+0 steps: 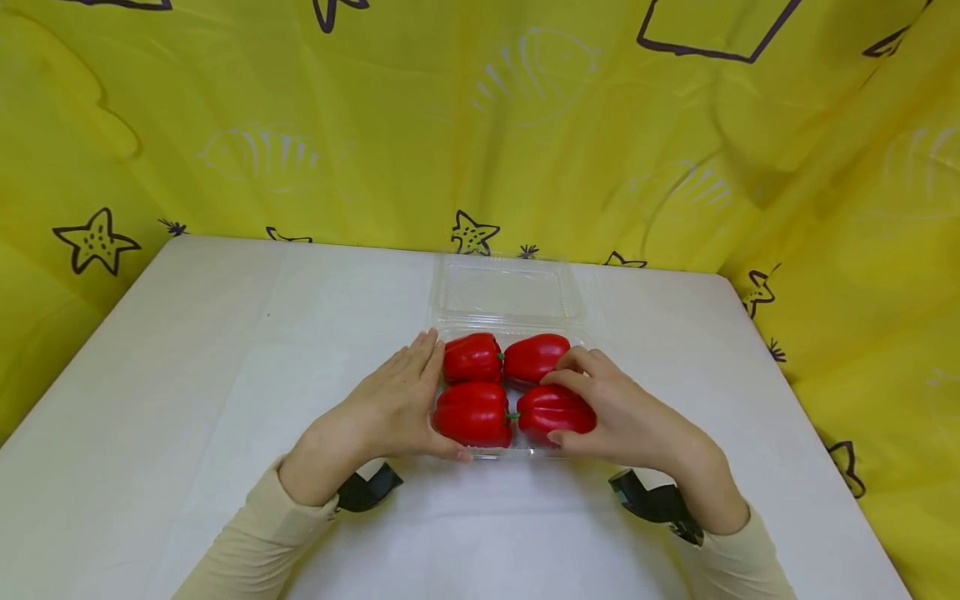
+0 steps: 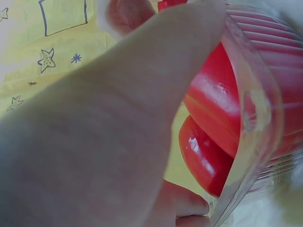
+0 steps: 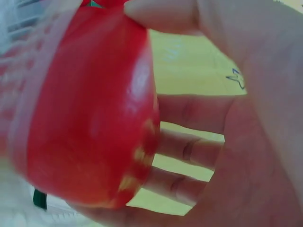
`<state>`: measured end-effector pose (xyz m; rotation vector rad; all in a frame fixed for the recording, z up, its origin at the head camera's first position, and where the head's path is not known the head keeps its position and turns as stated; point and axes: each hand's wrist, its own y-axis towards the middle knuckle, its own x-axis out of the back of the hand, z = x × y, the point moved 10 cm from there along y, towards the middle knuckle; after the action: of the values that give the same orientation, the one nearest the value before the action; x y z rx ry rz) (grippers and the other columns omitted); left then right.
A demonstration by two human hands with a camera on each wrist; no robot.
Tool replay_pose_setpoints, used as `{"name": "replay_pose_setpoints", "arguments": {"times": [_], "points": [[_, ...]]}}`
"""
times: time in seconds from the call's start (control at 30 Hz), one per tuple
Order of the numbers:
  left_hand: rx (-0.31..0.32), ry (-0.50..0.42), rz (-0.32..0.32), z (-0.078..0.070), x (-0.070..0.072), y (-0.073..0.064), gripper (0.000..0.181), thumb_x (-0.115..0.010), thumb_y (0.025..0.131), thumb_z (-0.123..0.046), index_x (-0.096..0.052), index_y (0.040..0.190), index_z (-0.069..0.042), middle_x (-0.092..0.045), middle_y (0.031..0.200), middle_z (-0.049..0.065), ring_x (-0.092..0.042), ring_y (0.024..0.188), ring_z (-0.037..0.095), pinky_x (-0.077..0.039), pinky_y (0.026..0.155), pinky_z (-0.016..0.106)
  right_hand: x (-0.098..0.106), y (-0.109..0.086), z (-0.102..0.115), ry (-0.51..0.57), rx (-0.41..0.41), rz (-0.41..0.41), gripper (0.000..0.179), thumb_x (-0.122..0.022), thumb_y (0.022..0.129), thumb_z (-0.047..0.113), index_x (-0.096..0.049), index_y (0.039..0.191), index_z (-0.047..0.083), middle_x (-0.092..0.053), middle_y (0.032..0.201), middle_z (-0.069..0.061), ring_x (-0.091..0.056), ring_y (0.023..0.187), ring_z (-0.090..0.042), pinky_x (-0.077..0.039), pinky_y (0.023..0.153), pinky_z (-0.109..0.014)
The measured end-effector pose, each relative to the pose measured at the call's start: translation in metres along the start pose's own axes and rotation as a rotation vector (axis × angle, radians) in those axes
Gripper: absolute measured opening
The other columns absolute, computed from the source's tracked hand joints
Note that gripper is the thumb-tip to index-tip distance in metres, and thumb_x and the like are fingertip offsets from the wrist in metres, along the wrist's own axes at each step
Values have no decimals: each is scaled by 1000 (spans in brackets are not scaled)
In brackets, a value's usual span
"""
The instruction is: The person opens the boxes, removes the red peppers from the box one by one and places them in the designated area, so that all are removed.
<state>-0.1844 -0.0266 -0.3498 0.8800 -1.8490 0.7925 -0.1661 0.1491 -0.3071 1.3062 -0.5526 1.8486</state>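
Note:
Several red bell peppers lie in a clear plastic clamshell container (image 1: pixel 491 454), two at the back and two in front. My right hand (image 1: pixel 618 412) grips the front right bell pepper (image 1: pixel 553 410), thumb at its near side and fingers curled over the far side. In the right wrist view that bell pepper (image 3: pixel 94 109) stands partly above the container's rim. Fingers straight, my left hand (image 1: pixel 393 404) rests along the container's left side, its thumb on the front edge. Beside it are the front left bell pepper (image 1: pixel 472 414) and the back left bell pepper (image 1: pixel 471 358). The back right bell pepper (image 1: pixel 534 358) is partly behind my right fingers.
The container's clear lid (image 1: pixel 506 287) lies folded back toward the table's far edge. A white-covered table (image 1: pixel 187 400) extends around it. Behind and to the right hangs a yellow patterned curtain (image 1: pixel 390 125). Dark straps (image 1: pixel 371 487) show at both wrists.

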Motion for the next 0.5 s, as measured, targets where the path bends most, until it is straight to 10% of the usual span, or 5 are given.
{"name": "replay_pose_setpoints", "arguments": {"times": [0.5], "points": [[-2,-6,4,1,1,0,130,-78,67,-69,-19,154,8,-14,164,23,-12,154,38,-21,124,51,1,-11,-16,144,-141,112,58,-82,80,34,-59,132,22,-54,127,6,-51,116,-13,-57,87,-28]]}}
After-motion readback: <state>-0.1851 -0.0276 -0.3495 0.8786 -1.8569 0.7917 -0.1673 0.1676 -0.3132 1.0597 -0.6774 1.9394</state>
